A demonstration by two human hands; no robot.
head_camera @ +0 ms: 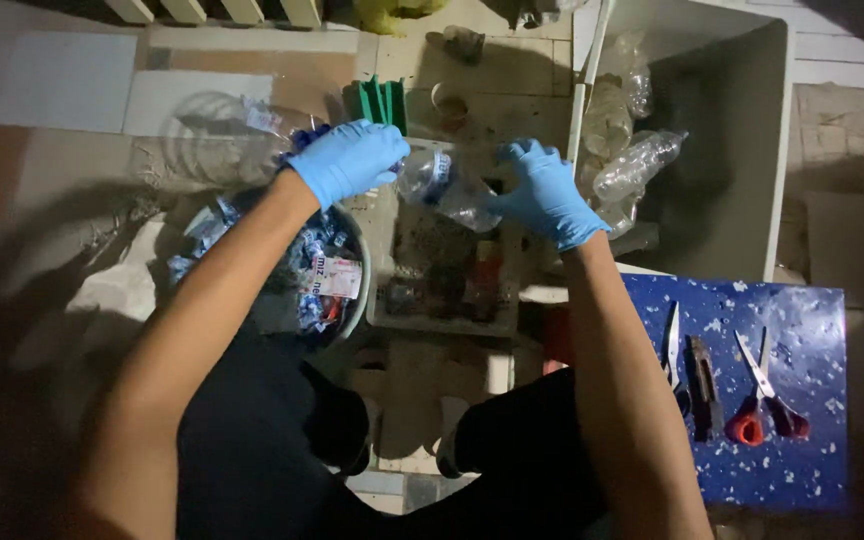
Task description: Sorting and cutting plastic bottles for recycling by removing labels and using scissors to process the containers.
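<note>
Both hands in blue gloves are gripping a clear crushed plastic bottle (447, 190): the left hand (350, 160) is closing its fingers (384, 150) around the cap end, the right hand (544, 195) is curling its fingers (512, 205) over the base. Below the fingers a shallow grey tray (442, 322) is holding dark scraps. Beneath the left fingers a round bowl (357, 300) is holding torn blue-and-white labels. Right of the right fingers a large grey bin (742, 150) is holding more clear bottles (637, 160).

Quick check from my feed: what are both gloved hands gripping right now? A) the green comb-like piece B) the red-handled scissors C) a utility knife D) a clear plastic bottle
D: the left hand and right hand both clasp the clear plastic bottle, while the red-handled scissors lie untouched on the blue board.
</note>
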